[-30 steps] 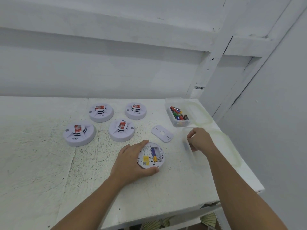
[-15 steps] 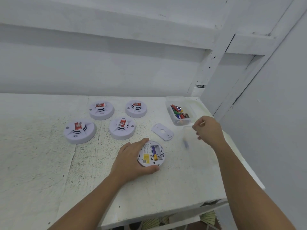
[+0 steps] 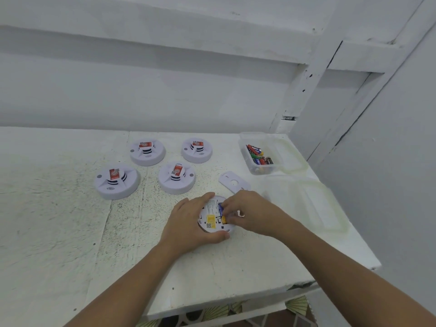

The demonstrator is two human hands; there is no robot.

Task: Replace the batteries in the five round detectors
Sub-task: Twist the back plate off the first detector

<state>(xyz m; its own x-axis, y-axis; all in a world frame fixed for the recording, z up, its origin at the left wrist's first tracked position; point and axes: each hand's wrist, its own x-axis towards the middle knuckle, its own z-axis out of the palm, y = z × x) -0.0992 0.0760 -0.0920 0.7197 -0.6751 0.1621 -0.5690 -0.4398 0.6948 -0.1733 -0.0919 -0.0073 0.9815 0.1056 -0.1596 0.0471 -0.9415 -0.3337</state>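
White plastic round detectors (image 3: 116, 182), four of them, stand face up at the back left of the speckled white table (image 3: 59, 220), apparently awaiting their turn. The left hand (image 3: 188, 225) curls fingers and thumb round the rim of a fifth detector (image 3: 212, 223), laid on its back near the front so its battery bay faces up and cannot slide. The right hand (image 3: 250, 213), fingers bent, pinches a blue battery (image 3: 221, 208) in that bay; the white oval cover plate (image 3: 233, 182) and a clear plastic tub of batteries (image 3: 259, 161) lie close beyond.

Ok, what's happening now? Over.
Left hand holds the flipped detector. Right hand pinches its battery. Cover lies behind, not blocking.
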